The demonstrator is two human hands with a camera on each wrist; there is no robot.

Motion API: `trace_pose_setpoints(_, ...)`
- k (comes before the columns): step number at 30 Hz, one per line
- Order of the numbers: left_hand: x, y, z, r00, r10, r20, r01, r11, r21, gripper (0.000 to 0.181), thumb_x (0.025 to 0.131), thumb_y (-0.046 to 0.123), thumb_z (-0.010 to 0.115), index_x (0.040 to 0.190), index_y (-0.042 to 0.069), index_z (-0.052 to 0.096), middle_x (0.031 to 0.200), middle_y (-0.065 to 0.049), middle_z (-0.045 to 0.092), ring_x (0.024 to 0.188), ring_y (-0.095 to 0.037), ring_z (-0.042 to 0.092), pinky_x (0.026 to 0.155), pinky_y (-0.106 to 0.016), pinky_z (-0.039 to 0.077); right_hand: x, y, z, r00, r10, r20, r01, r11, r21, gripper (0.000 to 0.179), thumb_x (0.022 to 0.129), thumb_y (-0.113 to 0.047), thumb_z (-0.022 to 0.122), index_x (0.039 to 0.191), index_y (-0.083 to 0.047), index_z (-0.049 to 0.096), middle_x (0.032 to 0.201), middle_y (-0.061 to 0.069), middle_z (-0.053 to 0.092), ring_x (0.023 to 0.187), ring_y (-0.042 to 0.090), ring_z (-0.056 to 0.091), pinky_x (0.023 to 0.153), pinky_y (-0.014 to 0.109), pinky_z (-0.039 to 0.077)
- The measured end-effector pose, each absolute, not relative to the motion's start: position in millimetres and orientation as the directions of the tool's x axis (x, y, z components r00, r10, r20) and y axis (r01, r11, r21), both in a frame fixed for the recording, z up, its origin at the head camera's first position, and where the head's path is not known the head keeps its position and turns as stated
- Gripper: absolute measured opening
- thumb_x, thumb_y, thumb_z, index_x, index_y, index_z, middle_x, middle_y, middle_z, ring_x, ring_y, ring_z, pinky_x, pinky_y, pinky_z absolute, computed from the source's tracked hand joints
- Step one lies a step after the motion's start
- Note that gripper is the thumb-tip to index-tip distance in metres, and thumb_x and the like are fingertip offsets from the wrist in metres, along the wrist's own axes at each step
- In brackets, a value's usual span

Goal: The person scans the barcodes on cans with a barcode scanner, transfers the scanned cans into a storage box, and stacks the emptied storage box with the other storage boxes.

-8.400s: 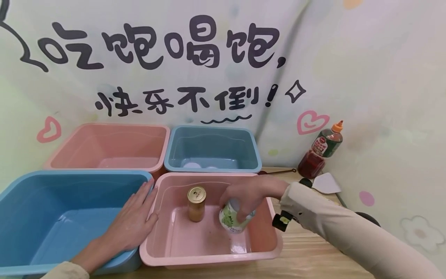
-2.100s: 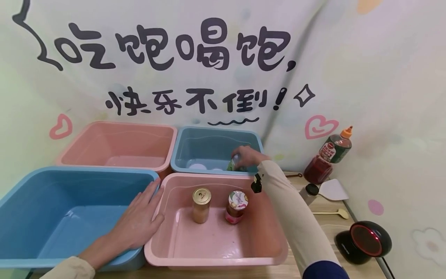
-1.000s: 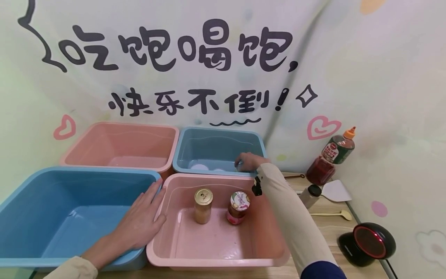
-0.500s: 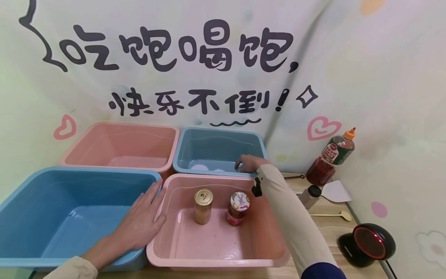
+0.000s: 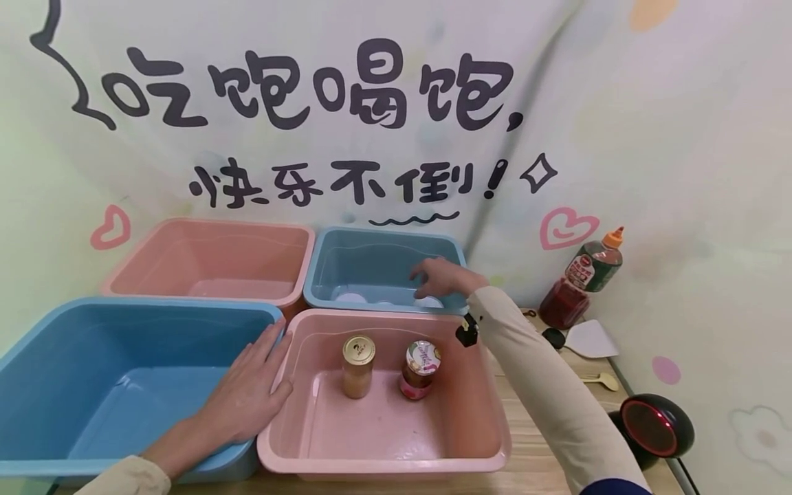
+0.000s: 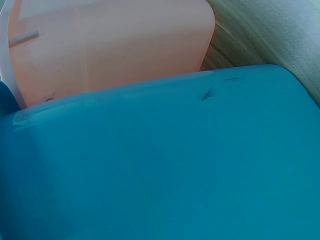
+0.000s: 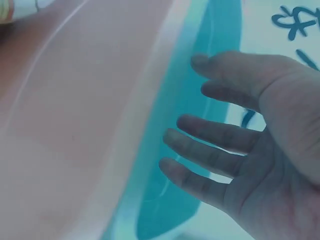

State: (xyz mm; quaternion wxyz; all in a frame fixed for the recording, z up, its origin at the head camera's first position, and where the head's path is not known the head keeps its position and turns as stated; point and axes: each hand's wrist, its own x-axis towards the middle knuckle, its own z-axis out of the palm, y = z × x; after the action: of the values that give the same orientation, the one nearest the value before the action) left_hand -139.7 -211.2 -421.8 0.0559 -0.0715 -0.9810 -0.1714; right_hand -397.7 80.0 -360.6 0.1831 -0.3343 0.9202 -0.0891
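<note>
My right hand (image 5: 442, 276) hovers over the small back blue bin (image 5: 386, 237), fingers spread and holding nothing, as the right wrist view also shows. Below it a white round top (image 5: 428, 302) shows in that bin, near two more pale tops (image 5: 350, 298). My left hand (image 5: 244, 392) rests with straight fingers on the right rim of the large blue bin (image 5: 142, 306), against the front pink bin (image 5: 383, 464). A jar with a gold lid (image 5: 359, 368) and a red-brown jar with a patterned lid (image 5: 421, 370) stand upright in the front pink bin.
A back pink bin (image 5: 210, 223) stands at the left by the wall. On the wooden table (image 5: 526, 440) at right are a red sauce bottle (image 5: 578, 282), a white spatula (image 5: 590, 338), a black-capped container (image 5: 553, 337), a pale spoon (image 5: 606, 380) and a black device (image 5: 652, 426).
My right hand has carried a white-and-green container from the front pink bin into the back blue bin, let go and lifted slightly, fingers opened. My left hand has stayed on the rim.
</note>
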Motion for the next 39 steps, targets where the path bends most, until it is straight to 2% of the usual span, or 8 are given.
trace_pose_setpoints(5,-139,-210,-422,-0.985,0.119,0.128,0.155,0.932,0.327,0.067,0.096,0.026,0.057,0.153,0.0,0.035,0.166,-0.018,0.02,0.15,-0.042,0.023,0.114,-0.066,0.031,-382,85,-348,-0.695,-0.681,-0.23,-0.616,0.729,-0.298,0.055,0.088,-0.028,0.077,0.136,-0.008,0.06,0.134,0.017,0.063,0.125,0.033,0.06,0.098,0.044,0.054)
trace_pose_setpoints(11,-139,-210,-423,-0.983,0.122,0.139,0.161,0.936,0.313,0.066,0.096,0.026,0.057,0.152,-0.001,0.037,0.165,-0.019,0.022,0.151,-0.043,0.022,0.115,-0.067,0.027,-362,92,-341,-0.667,-0.733,-0.137,-0.685,0.675,-0.275,0.064,0.084,-0.033,0.081,0.138,-0.007,0.058,0.137,0.014,0.062,0.125,0.033,0.058,0.103,0.047,0.05)
trace_pose_setpoints(18,-138,-209,-424,-0.98,0.131,0.153,0.171,0.942,0.289,0.065,0.096,0.027,0.058,0.152,0.0,0.038,0.165,-0.018,0.023,0.152,-0.042,0.021,0.116,-0.068,0.023,-334,96,-339,-0.623,-0.781,-0.039,-0.725,0.596,-0.345,0.055,0.085,-0.029,0.08,0.13,-0.004,0.063,0.126,0.013,0.068,0.111,0.031,0.065,0.094,0.043,0.055)
trace_pose_setpoints(22,-138,-210,-425,-0.974,0.143,0.175,0.187,0.945,0.269,0.066,0.095,0.027,0.058,0.152,0.0,0.038,0.165,-0.018,0.023,0.152,-0.041,0.021,0.116,-0.068,0.022,-317,94,-341,-0.597,-0.798,-0.081,-0.711,0.573,-0.407,0.052,0.085,-0.03,0.08,0.128,-0.004,0.065,0.12,0.012,0.07,0.105,0.028,0.068,0.087,0.038,0.058)
trace_pose_setpoints(29,-138,-210,-424,-0.968,0.154,0.198,0.202,0.948,0.248,0.064,0.095,0.026,0.057,0.151,-0.001,0.04,0.164,-0.019,0.025,0.151,-0.041,0.023,0.116,-0.067,0.024,-294,91,-352,-0.572,-0.8,-0.18,-0.726,0.596,-0.344,0.051,0.084,-0.028,0.081,0.127,-0.004,0.066,0.119,0.011,0.071,0.106,0.026,0.068,0.087,0.038,0.057)
trace_pose_setpoints(31,-139,-210,-424,-0.967,0.155,0.201,0.204,0.946,0.251,0.063,0.095,0.026,0.057,0.15,-0.001,0.041,0.164,-0.019,0.025,0.151,-0.041,0.024,0.115,-0.068,0.024,-290,91,-356,-0.565,-0.802,-0.193,-0.735,0.595,-0.326,0.041,0.085,-0.023,0.08,0.119,-0.004,0.069,0.111,0.011,0.073,0.096,0.024,0.069,0.08,0.035,0.057)
trace_pose_setpoints(36,-139,-210,-423,-0.969,0.15,0.197,0.2,0.945,0.26,0.063,0.096,0.025,0.057,0.15,-0.001,0.041,0.164,-0.019,0.025,0.151,-0.041,0.023,0.115,-0.068,0.024,-281,90,-367,-0.624,-0.744,-0.239,-0.708,0.668,-0.229,0.013,0.082,-0.017,0.077,0.093,-0.012,0.071,0.08,-0.001,0.067,0.069,0.016,0.057,0.061,0.029,0.048)
trace_pose_setpoints(39,-139,-210,-423,-0.972,0.145,0.186,0.192,0.945,0.267,0.063,0.096,0.026,0.058,0.151,0.0,0.04,0.164,-0.019,0.024,0.151,-0.041,0.023,0.115,-0.068,0.024,-276,90,-374,-0.665,-0.698,-0.265,-0.683,0.712,-0.161,0.017,0.081,-0.021,0.079,0.093,-0.014,0.069,0.078,-0.003,0.061,0.069,0.014,0.055,0.061,0.029,0.048)
